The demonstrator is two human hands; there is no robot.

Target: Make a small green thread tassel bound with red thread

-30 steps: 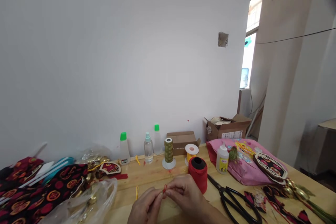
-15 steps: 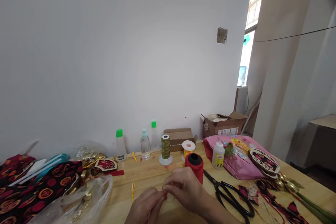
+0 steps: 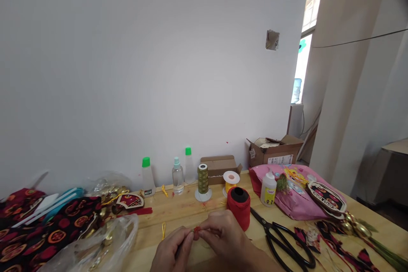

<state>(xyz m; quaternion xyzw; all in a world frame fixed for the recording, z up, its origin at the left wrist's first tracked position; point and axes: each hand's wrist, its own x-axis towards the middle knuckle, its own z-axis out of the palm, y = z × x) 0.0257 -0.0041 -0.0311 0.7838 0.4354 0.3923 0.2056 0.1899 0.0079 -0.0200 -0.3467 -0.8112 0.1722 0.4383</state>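
Close together above the front of the table, my left hand and my right hand both pinch a small red piece. It shows between the fingertips, too small for me to tell its kind; it may be thread or a bead. Just beyond my right hand stands a cone of red thread. Black-handled scissors lie to the right of that hand. A short loop of yellow cord rests on the wood past my left hand.
Bottles, among them a green-capped one, line the wall beside an olive thread spool. At right are a glue bottle, a pink bag and a cardboard box. Patterned fabric and a plastic bag lie left.
My right fingers have shifted slightly, and more of the red piece shows between the fingertips. The view has turned a little to the left.
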